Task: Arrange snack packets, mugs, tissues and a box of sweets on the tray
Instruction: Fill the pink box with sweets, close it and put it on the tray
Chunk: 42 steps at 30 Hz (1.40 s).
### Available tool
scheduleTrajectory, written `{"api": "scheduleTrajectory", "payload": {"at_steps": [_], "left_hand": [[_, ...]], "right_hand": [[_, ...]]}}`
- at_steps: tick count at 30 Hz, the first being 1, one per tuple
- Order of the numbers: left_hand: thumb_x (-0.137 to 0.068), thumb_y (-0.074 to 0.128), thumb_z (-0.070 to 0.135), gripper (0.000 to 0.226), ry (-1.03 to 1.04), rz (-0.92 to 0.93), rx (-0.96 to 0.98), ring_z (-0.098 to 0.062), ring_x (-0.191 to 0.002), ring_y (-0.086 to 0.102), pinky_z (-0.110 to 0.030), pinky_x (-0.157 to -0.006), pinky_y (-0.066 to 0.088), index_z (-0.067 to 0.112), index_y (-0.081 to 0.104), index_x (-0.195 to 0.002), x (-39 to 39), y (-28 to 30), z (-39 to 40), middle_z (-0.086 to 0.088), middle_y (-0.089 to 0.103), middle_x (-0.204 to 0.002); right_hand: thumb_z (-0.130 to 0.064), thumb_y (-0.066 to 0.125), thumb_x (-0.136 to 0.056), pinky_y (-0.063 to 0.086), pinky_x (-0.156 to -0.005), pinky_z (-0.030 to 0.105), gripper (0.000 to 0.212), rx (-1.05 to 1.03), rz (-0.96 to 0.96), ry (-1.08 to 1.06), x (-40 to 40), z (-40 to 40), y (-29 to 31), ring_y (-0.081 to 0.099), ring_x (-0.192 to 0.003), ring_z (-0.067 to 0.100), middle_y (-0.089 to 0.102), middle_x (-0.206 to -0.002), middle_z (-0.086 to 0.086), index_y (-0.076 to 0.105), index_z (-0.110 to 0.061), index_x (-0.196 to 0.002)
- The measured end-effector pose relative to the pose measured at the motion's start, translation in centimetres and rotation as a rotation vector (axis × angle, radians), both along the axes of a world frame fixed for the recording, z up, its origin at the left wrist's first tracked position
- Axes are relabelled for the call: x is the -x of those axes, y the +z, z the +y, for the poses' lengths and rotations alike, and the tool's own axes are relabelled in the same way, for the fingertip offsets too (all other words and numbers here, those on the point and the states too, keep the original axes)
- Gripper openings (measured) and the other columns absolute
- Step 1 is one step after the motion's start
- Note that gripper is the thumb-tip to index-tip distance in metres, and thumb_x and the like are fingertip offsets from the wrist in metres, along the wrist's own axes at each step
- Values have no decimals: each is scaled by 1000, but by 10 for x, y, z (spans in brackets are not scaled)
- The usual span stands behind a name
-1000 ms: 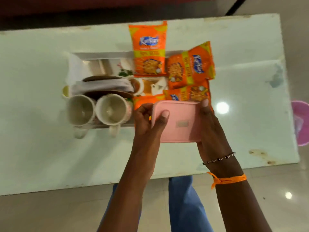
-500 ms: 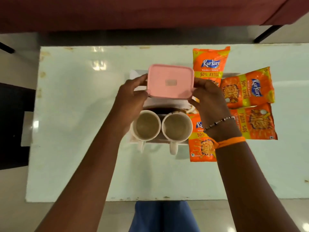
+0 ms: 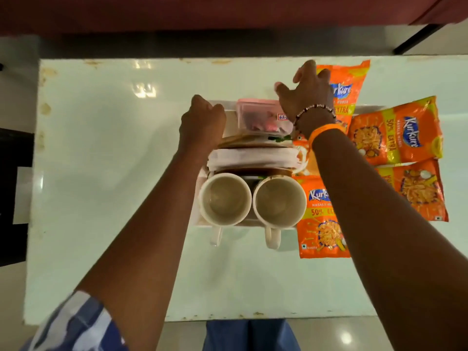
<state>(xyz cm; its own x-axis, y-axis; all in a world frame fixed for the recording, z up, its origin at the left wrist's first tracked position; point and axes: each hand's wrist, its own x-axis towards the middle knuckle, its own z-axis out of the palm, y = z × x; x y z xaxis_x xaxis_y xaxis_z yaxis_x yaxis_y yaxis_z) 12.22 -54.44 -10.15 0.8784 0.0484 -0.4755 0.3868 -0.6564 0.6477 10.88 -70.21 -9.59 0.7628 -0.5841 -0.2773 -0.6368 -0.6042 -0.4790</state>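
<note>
The box of sweets [image 3: 263, 117], clear with a pink lid, sits at the far end of the white tray [image 3: 229, 117]. My right hand [image 3: 306, 95] hovers over its right end with fingers spread, holding nothing. My left hand [image 3: 202, 122] is curled at the tray's far left corner, and a strip of tray shows between it and the box. A stack of white tissues [image 3: 250, 158] lies mid-tray. Two cream mugs [image 3: 225, 198] [image 3: 279, 202] stand at the near end. Several orange snack packets [image 3: 321, 224] [image 3: 395, 130] [image 3: 417, 191] lie to the right, partly under my right forearm.
The tray rests on a pale glossy table [image 3: 114, 173] whose near edge runs just in front of my legs. A dark red sofa [image 3: 202, 11] stands beyond the far edge. A black piece of furniture [image 3: 12, 198] is off the table's left side.
Both hands carried the pink box from the near side over the mugs and set it at the tray's far end. Both hands have come off it.
</note>
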Motion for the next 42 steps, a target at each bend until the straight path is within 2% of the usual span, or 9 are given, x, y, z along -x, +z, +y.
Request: {"api": "scheduleTrajectory", "payload": {"at_steps": [2, 4, 6, 10, 15, 20, 30, 38, 42], "left_hand": [[-90, 41, 29, 25, -13, 129, 9, -32, -86, 67, -40, -87, 54, 10, 56, -90, -9, -1, -1, -17, 69, -92], [-92, 43, 38, 34, 30, 171, 98, -25, -76, 68, -32, -75, 55, 10, 62, -97, -13, 3, 0, -12, 69, -84], [-90, 49, 40, 36, 71, 235, 203, -20, -73, 67, -25, -65, 54, 11, 64, -105, -15, 7, 0, -8, 67, -85], [-86, 59, 30, 26, 80, 348, 308, -19, -72, 64, -25, -70, 55, 7, 63, -98, -11, 8, -2, -8, 65, -83], [-79, 60, 4, 15, 172, 279, 382, -16, -71, 64, -23, -75, 56, 3, 64, -94, -6, 10, 2, -8, 64, -82], [-75, 57, -10, 40, 104, 137, 413, -16, -91, 65, -25, -83, 54, 5, 62, -112, 7, 10, 8, -10, 68, -102], [-73, 67, 1, 43, -36, 11, 192, -17, -96, 65, -34, -89, 54, 12, 60, -114, 20, -4, 7, -5, 68, -104], [-79, 65, 5, 44, -81, -50, 152, -11, -91, 59, -11, -70, 44, 17, 57, -120, 25, -10, 9, 1, 65, -102], [-79, 67, 9, 41, -117, -39, 116, -16, -94, 60, -24, -82, 44, 17, 57, -118, 25, -9, 12, -5, 67, -103]], "right_hand": [[-39, 48, -87, 41, -98, 41, 46, 39, 187, 126, -6, -4, -5, 48, -120, 37, 50, -131, 19, 51, -7, -120], [-39, 42, -91, 41, -98, 39, 48, 29, 271, 175, -3, -5, -5, 48, -122, 37, 53, -132, 19, 54, -3, -119], [-37, 43, -91, 42, -97, 37, 46, 16, 260, 169, 1, -4, -5, 49, -121, 37, 55, -130, 18, 56, -2, -118], [-29, 50, -87, 45, -91, 34, 38, -44, 206, 108, 10, 3, -2, 53, -114, 36, 61, -122, 19, 60, -1, -111], [-14, 52, -85, 46, -84, 28, 26, -84, 83, 61, 16, 4, 5, 57, -110, 31, 65, -116, 16, 64, -4, -105], [2, 52, -78, 34, -69, 18, 33, -142, -83, -21, 28, 9, 3, 56, -106, 23, 62, -115, 11, 56, -7, -109], [9, 50, -72, 43, -72, 28, 35, -194, -110, -54, 42, 11, -22, 53, -87, 22, 58, -91, 10, 54, -2, -105], [8, 53, -74, 39, -64, 20, 32, -231, -101, -59, 47, 7, -23, 50, -78, 16, 48, -64, -5, 56, -3, -104], [7, 52, -74, 37, -58, 20, 31, -253, -78, -110, 42, 7, -21, 52, -83, 21, 55, -84, 5, 58, -7, -101]]}}
